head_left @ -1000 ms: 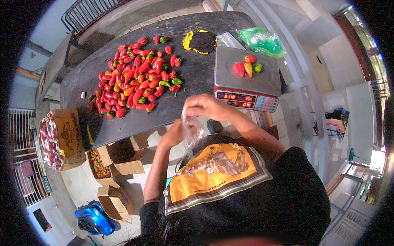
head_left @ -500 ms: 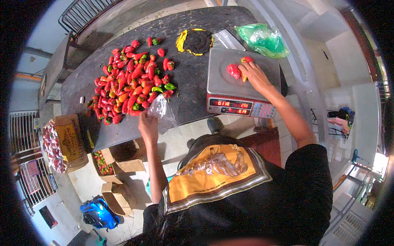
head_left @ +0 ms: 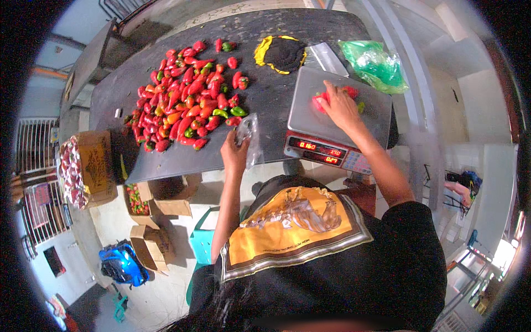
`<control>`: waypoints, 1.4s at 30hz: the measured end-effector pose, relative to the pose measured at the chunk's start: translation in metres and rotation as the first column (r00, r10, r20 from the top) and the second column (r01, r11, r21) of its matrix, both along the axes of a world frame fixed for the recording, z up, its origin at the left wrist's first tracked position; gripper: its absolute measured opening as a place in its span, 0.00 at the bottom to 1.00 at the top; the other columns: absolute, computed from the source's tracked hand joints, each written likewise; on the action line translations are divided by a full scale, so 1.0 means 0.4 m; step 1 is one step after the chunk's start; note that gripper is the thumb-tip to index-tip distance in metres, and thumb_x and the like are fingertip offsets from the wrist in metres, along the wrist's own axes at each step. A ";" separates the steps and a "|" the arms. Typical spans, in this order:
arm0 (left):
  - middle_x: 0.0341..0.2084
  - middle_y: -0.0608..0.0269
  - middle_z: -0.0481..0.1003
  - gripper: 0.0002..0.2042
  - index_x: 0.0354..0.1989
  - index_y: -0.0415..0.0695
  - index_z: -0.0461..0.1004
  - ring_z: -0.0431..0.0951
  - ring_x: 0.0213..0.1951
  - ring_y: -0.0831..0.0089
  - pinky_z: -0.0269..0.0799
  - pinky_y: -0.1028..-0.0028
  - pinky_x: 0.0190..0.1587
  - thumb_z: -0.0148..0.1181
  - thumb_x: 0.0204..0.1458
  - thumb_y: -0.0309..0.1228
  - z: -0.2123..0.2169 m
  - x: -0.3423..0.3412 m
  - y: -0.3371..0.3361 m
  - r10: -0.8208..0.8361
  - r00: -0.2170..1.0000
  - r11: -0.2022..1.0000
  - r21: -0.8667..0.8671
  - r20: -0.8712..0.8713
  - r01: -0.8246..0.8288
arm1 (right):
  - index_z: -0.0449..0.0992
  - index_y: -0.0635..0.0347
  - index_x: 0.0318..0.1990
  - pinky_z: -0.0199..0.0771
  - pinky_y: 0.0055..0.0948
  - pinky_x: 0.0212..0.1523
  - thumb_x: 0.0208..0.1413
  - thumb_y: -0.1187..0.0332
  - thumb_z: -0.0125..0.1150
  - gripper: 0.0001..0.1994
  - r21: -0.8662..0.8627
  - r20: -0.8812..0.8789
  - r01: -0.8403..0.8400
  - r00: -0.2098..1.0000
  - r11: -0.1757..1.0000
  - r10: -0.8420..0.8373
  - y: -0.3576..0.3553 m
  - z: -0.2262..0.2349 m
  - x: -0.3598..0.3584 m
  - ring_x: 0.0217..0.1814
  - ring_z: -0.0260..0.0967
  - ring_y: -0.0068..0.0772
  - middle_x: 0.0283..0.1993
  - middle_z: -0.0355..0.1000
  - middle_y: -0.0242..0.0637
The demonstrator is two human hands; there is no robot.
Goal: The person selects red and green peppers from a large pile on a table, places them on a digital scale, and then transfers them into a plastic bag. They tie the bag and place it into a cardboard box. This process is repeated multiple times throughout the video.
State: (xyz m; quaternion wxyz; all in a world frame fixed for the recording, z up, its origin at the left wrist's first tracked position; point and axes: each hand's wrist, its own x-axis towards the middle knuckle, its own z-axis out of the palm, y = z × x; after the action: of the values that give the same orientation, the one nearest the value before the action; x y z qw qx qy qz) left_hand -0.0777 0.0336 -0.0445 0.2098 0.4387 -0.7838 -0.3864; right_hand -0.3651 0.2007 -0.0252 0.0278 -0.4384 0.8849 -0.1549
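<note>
My left hand [head_left: 234,154] is closed on a clear plastic bag [head_left: 252,143] at the table's near edge, beside the pile of red peppers [head_left: 191,102]. The pile is mostly red, with some orange and green peppers. Over the steel pan of a weighing scale [head_left: 306,99], my right hand [head_left: 342,109] bends its fingers round a red pepper [head_left: 319,103], which they partly cover. Another red pepper [head_left: 350,91] lies beside that hand, with a small yellow-green one [head_left: 361,107] close by. Red digits glow on the scale's front.
Behind the scale lie a green plastic bag [head_left: 376,65], a flat clear packet [head_left: 329,58] and a black and yellow cloth item [head_left: 280,54]. Cartons [head_left: 99,169] stand left of the dark table [head_left: 221,27]. A blue bag [head_left: 124,264] and a teal stool [head_left: 203,237] are on the floor.
My left hand has moved right, away from the pile's near edge, with the plastic bag. My right hand has shifted over the peppers on the pan. The scale's digits have changed.
</note>
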 end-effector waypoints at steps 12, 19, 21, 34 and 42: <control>0.18 0.64 0.66 0.14 0.37 0.37 0.71 0.63 0.22 0.78 0.62 0.72 0.26 0.55 0.56 0.38 0.027 0.061 -0.014 -0.049 0.997 0.995 0.086 -0.067 0.055 | 0.73 0.56 0.45 0.75 0.20 0.30 0.43 0.67 0.70 0.20 -0.501 0.841 0.027 0.251 0.865 0.480 -0.109 0.124 0.198 0.29 0.70 0.19 0.32 0.72 0.29; 0.21 0.65 0.70 0.17 0.40 0.34 0.73 0.66 0.27 0.81 0.63 0.75 0.29 0.44 0.62 0.37 0.161 0.101 -0.030 0.055 0.930 0.920 0.381 -0.364 0.095 | 0.75 0.58 0.43 0.73 0.23 0.27 0.47 0.63 0.67 0.16 -0.362 0.924 0.010 -0.130 0.932 0.360 -0.251 0.100 0.441 0.24 0.69 0.21 0.30 0.71 0.30; 0.28 0.57 0.75 0.10 0.41 0.38 0.74 0.74 0.29 0.69 0.69 0.69 0.33 0.47 0.59 0.29 0.176 0.113 -0.024 -0.066 0.920 0.998 -0.031 -0.386 0.059 | 0.75 0.57 0.41 0.73 0.24 0.28 0.48 0.62 0.66 0.14 -0.336 0.912 0.046 -0.233 0.941 0.337 -0.263 0.081 0.470 0.25 0.70 0.21 0.29 0.72 0.29; 0.27 0.50 0.74 0.08 0.39 0.45 0.70 0.75 0.31 0.50 0.69 0.60 0.32 0.51 0.52 0.21 0.161 0.229 0.047 -0.231 0.925 0.969 -0.154 -0.301 0.191 | 0.68 0.57 0.53 0.66 0.25 0.57 0.51 0.69 0.61 0.21 -0.269 0.652 0.667 -0.405 0.694 0.641 -0.322 0.002 0.674 0.53 0.66 0.31 0.49 0.69 0.32; 0.28 0.52 0.74 0.06 0.38 0.45 0.71 0.76 0.30 0.56 0.69 0.68 0.34 0.48 0.54 0.22 0.193 0.140 0.032 -0.324 0.891 0.946 -0.109 -0.317 0.305 | 0.68 0.60 0.49 0.66 0.27 0.49 0.52 0.64 0.60 0.19 -0.775 0.472 0.025 0.687 0.631 0.552 -0.424 -0.169 0.650 0.46 0.64 0.26 0.43 0.67 0.33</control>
State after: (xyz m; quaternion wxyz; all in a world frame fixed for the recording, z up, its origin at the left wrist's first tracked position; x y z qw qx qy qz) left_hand -0.0217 0.0464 0.0327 0.2854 0.2287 -0.8085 -0.4611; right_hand -0.1052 0.0311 -0.0929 0.1932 -0.4587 0.5904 -0.6353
